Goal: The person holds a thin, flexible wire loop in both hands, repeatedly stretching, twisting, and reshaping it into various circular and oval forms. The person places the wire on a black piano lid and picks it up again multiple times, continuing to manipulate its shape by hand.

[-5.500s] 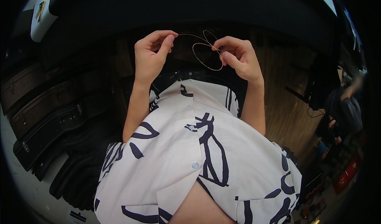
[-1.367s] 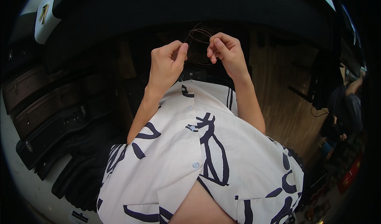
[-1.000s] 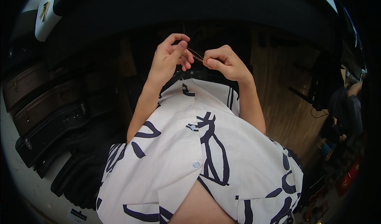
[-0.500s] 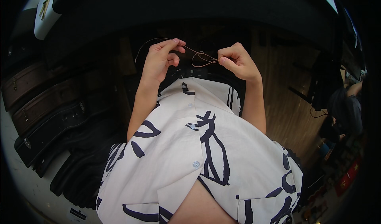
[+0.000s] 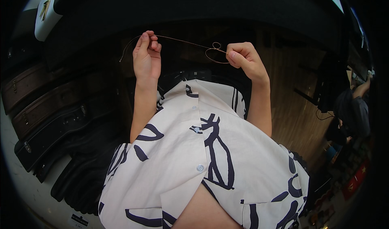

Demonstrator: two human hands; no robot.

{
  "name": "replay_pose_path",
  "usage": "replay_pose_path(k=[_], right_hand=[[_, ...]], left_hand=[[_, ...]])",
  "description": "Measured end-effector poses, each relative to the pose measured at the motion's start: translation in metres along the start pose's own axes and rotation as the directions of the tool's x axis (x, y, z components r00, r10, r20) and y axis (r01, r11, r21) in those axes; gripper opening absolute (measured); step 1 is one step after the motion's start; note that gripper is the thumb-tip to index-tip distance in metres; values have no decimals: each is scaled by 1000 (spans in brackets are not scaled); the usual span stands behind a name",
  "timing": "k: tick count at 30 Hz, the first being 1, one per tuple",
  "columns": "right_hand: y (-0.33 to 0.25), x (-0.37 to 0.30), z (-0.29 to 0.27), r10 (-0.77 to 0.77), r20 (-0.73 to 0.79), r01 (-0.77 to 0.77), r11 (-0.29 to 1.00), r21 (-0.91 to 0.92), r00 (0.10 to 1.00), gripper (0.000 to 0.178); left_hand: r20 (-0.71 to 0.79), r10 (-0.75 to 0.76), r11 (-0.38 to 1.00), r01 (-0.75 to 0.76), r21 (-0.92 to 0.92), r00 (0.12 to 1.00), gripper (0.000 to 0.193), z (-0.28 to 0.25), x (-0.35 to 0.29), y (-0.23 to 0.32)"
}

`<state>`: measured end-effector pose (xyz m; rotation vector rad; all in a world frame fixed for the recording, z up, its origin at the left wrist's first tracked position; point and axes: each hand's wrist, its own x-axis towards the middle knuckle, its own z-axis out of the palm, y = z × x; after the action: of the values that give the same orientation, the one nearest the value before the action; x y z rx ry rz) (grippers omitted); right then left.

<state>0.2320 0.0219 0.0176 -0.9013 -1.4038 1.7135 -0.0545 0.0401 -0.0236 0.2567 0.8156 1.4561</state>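
Note:
A thin copper-coloured string runs between my two hands in front of my body. Its one end is pinched between the thumb and fingers of my left hand, and a short free tail curves down to the left from there. My right hand is closed on the other part, thumb pressed against the curled fingers. Just left of that grip the string makes a small loop above a larger one. Between the hands it is stretched nearly straight. What lies inside my right fist is hidden.
Several dark hard cases with metal latches line the left side. A dark surface spans the far side. Wooden floor shows at the right, with another person's arm beyond. A white surface stands far left.
My left hand has moved left and a little away from me, drawing the string longer between the hands. The loops have shrunk and shifted toward my right hand, which has barely moved.

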Motion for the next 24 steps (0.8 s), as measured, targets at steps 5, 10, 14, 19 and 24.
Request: replay_pose_path(k=[5, 10, 14, 19, 24], right_hand=[[2, -8, -11, 7, -36, 1, 978, 207, 999, 26], [1, -8, -14, -30, -80, 34, 998, 56, 996, 21], [-1, -7, -16, 9, -134, -11, 1000, -17, 991, 22], [-1, -6, -17, -1, -205, -30, 989, -147, 979, 21], [-2, -13, -26, 153, -347, -181, 982, -50, 925, 17]], left_hand=[[-53, 106, 981, -114, -160, 993, 14, -16, 14, 27], [-26, 105, 987, -107, -118, 994, 15, -23, 11, 41], [-6, 127, 989, -127, -82, 992, 16, -26, 5, 47], [23, 173, 977, -169, -130, 985, 15, -29, -2, 62], [240, 221, 971, -190, -145, 945, 19, -28, -11, 91]])
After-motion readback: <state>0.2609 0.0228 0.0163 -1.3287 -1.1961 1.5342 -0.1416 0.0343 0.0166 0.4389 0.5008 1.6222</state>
